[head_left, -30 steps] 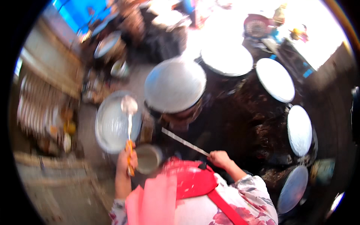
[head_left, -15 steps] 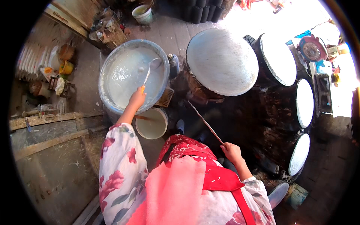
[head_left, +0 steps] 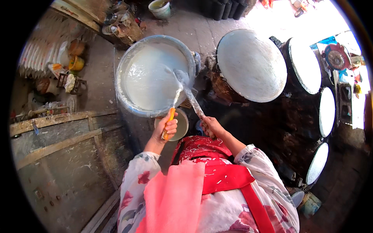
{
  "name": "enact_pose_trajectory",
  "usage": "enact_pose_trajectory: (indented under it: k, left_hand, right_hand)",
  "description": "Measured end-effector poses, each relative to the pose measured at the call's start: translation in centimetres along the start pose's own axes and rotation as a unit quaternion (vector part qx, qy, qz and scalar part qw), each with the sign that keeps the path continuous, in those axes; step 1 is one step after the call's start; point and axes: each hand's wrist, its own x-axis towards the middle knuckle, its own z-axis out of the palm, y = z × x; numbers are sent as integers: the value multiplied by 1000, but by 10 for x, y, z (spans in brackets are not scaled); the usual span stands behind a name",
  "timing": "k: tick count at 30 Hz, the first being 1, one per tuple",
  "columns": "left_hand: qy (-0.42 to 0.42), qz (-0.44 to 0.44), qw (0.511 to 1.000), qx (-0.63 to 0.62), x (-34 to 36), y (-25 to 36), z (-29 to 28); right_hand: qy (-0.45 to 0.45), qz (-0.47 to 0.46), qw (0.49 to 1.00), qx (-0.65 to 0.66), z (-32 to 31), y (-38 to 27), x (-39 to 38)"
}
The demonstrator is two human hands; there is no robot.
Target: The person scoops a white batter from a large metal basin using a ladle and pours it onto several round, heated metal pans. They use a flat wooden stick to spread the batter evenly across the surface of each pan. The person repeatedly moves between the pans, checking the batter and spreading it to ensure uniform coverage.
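Note:
My left hand [head_left: 167, 128] is wrapped around the orange handle of a ladle [head_left: 176, 97], whose shaft is coated in white batter. The ladle's blurred head is over the right side of a wide blue-grey tub [head_left: 144, 113], which holds thin white batter [head_left: 151, 73]. A long batter-smeared stick [head_left: 195, 104] is gripped in my right hand [head_left: 211, 127]. Its far end crosses or touches the ladle above the tub; blur hides exactly how they meet. Just below the tub stands a pale bucket [head_left: 182, 126], partly behind my left hand.
To the right is a large round white-topped steamer [head_left: 252, 64], with several more white-topped drums [head_left: 327, 112] beyond it. A red fan [head_left: 337, 56] stands at far right. At left are a wooden-framed panel [head_left: 58, 149] and a yellow pot [head_left: 76, 63]. A small bucket [head_left: 160, 9] sits at the back.
My right hand has swung left and up, bringing the stick over the tub against the ladle. My left hand has drawn the ladle back toward me and right. The view has shifted slightly.

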Motion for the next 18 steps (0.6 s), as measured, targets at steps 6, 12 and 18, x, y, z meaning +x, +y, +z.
enact_pose_trajectory:
  k: [6,12,18]
  left_hand:
    - [-104,114,988,-17,-82,14,93]
    - [-207,299,915,173,-142,27,144]
    - [-194,305,930,-66,-118,37,92]
  right_hand:
    - [-74,-67,995,16,55,-66,-22]
    - [-60,-315,926,-199,107,-154,-46]
    - [61,-557,696,-449,119,-165,-70]
